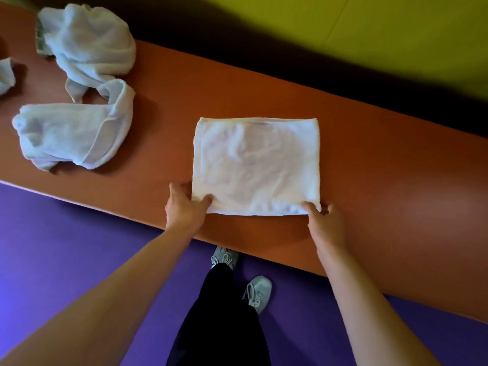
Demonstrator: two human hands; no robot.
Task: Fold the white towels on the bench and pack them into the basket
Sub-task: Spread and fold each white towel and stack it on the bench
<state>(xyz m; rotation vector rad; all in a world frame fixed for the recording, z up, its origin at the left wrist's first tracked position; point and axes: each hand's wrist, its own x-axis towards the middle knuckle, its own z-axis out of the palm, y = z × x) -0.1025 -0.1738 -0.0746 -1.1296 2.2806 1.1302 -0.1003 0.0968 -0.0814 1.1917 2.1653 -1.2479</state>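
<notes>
From the head camera, a folded white towel point(256, 165) lies flat as a neat rectangle on the orange table point(369, 159), close to its near edge. The left hand point(184, 206) pinches the towel's near left corner, thumb on top. The right hand point(326, 223) pinches the near right corner the same way. Well to the left on the table lie two crumpled white towels point(76, 133), one point(92, 40) farther back, touching each other. Below the table are a purple floor point(66, 247) and grey sneakers point(257, 293)
</notes>
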